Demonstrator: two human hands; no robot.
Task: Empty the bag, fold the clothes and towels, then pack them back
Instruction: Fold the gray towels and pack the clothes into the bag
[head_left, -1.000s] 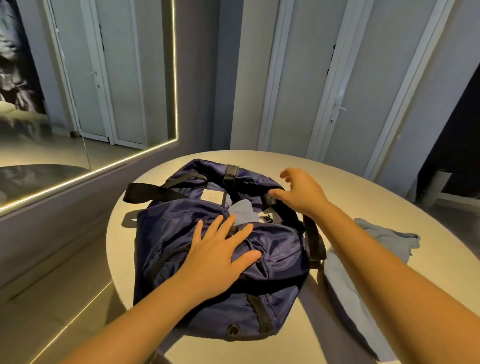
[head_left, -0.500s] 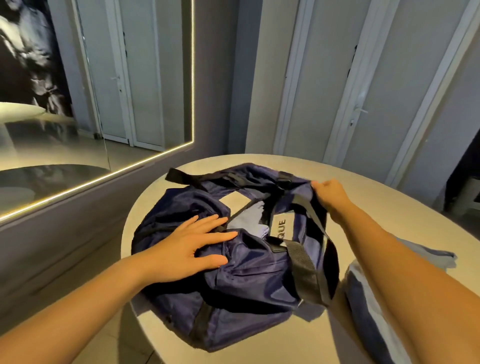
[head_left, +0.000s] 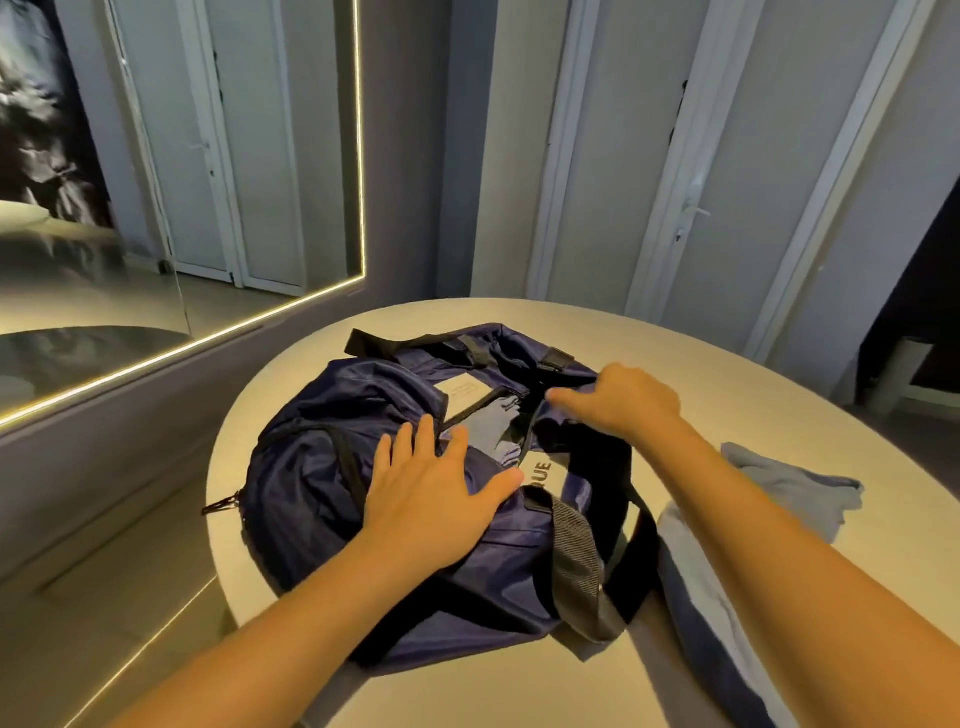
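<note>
The left hand (head_left: 431, 499) is pressing flat on the navy bag (head_left: 322, 467), fingers spread, the bag lying on the bench (head_left: 727, 395). The right hand (head_left: 623, 402) is clamping its fingers on the bag's far rim; blue clothes (head_left: 789, 480) are lying right of it.

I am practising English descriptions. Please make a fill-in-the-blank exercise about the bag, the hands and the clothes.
1. The left hand lies ___ on the bag.
2. The garment on the table is to the ___ of the bag.
3. The bag is ___, with pale cloth showing inside.
Missing words: flat; right; open.
</note>
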